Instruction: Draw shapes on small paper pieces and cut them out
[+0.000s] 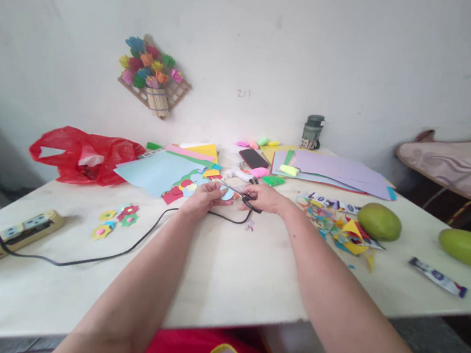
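My left hand (206, 198) is closed on a small light blue piece of paper (227, 193), held just above the middle of the table. Dark-handled scissors (251, 203) sit in my right hand (266, 197), their blades pointing left at the paper. Whether the blades touch its edge is hard to tell. Just beyond my left hand lie cut paper shapes (173, 194) in red, yellow and green. Several flower-like paper cutouts (128, 218) rest farther left on the white table (222, 274).
A black cord (119, 254) runs from a power strip (12, 238) toward my hands. At the left stands a red plastic bag (90, 150); coloured sheets (337, 170) and a phone (254, 158) lie at the back. Paper scraps (350, 236), green fruit (379, 221) and a tube (437, 277) lie right.
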`<move>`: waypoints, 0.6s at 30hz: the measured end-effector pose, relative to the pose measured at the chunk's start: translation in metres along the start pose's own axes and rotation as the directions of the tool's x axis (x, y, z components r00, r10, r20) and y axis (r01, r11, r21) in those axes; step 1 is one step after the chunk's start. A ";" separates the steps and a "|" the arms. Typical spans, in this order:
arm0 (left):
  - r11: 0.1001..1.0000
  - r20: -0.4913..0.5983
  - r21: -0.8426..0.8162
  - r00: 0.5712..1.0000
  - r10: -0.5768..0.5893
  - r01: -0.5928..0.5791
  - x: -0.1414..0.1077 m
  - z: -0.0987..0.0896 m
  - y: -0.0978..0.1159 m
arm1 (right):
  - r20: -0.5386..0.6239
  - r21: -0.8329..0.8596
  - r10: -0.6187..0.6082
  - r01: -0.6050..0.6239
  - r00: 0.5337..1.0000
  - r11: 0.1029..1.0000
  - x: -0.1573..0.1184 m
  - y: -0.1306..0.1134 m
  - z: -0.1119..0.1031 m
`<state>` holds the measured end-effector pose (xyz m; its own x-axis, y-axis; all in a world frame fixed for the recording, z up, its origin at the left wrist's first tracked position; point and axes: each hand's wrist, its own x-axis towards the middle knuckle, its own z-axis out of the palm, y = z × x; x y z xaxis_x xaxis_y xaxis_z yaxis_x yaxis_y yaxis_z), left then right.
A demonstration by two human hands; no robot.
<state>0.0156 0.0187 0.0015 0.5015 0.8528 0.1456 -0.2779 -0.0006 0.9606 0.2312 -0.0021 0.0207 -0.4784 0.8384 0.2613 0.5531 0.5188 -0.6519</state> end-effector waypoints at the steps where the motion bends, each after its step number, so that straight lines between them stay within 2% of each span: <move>1: 1.000 0.002 -0.005 1.000 0.003 -0.003 0.000 0.000 0.000 | -0.002 -0.002 -0.002 0.002 1.000 1.000 0.000 0.000 0.000; 11: 1.000 0.001 -0.028 1.000 -0.011 0.011 -0.002 0.004 0.002 | -0.007 0.037 0.013 -0.012 1.000 0.999 0.001 0.003 0.003; 18: 0.999 -0.066 0.051 0.998 -0.009 0.012 0.000 -0.001 -0.001 | -0.019 0.019 -0.008 0.008 1.000 1.000 0.000 0.000 0.002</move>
<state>0.0147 0.0194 0.0004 0.4490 0.8853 0.1215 -0.2294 -0.0172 0.9732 0.2294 -0.0030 0.0192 -0.4699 0.8373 0.2795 0.5364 0.5223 -0.6630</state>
